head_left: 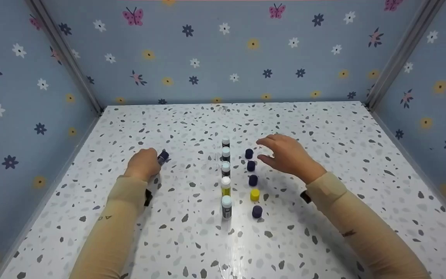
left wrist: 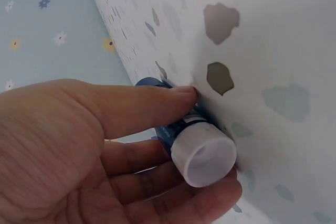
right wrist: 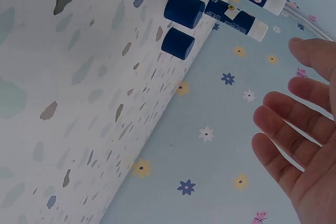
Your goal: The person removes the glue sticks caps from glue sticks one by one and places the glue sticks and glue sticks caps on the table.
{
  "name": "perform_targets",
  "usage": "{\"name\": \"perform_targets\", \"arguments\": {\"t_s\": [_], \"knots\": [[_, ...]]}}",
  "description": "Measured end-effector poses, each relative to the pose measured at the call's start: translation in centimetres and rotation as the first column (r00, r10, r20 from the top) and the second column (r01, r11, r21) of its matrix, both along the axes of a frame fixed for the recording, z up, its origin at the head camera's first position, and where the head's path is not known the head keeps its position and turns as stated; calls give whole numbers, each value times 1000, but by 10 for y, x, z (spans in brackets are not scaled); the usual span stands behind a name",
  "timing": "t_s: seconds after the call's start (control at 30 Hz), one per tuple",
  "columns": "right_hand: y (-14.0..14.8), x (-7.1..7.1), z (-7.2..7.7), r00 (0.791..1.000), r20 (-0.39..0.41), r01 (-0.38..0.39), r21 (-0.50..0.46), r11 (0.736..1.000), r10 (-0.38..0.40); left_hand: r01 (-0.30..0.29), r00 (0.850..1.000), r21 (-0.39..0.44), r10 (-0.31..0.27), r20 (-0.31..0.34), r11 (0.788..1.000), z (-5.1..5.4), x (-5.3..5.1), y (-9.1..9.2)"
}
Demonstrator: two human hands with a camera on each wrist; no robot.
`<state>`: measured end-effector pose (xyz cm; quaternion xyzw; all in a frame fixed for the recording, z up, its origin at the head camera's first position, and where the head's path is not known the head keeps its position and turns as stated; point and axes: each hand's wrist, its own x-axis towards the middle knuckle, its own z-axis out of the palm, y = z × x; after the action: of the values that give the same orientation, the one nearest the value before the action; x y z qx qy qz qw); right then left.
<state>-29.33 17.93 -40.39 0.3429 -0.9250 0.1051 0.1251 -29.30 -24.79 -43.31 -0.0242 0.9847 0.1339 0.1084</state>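
Note:
On the left side of the table, my left hand [head_left: 144,164] grips a dark blue glue stick [head_left: 163,157]. Its dark cap end points away from me, and in the left wrist view its whitish hollow end [left wrist: 206,156] faces the camera, with the thumb across the barrel. My right hand [head_left: 288,155] hovers beside the farthest dark blue cap [head_left: 249,154], fingers apart and holding nothing. Several uncapped glue sticks stand upright in a column, white ends up, among them a yellow one [head_left: 226,187] and a dark one nearest me [head_left: 227,207].
Right of the glue sticks runs a row of loose caps, including a yellow cap [head_left: 254,195] and a dark cap [head_left: 257,211] nearest me. Flower-patterned panels [head_left: 230,54] border the speckled table [head_left: 176,248] at the back and both sides.

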Motion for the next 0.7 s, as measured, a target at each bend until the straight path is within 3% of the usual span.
{"name": "perform_targets", "arguments": {"t_s": [0.2, 0.37, 0.57, 0.7], "knots": [[7, -4, 7, 1000, 15, 19, -34, 999, -19, 23, 999, 6, -23, -41, 1000, 5, 0, 4], [12, -10, 15, 998, 26, 51, -28, 998, -50, 26, 992, 3, -26, -126, 1000, 12, -2, 14], [13, -13, 29, 998, 15, 65, -34, 997, -65, 37, 973, -26, -42, -227, 999, 29, -3, 36], [12, -13, 37, 997, 14, 76, -23, 997, -75, 69, 948, -50, -81, -308, 996, 42, -4, 54]]}}
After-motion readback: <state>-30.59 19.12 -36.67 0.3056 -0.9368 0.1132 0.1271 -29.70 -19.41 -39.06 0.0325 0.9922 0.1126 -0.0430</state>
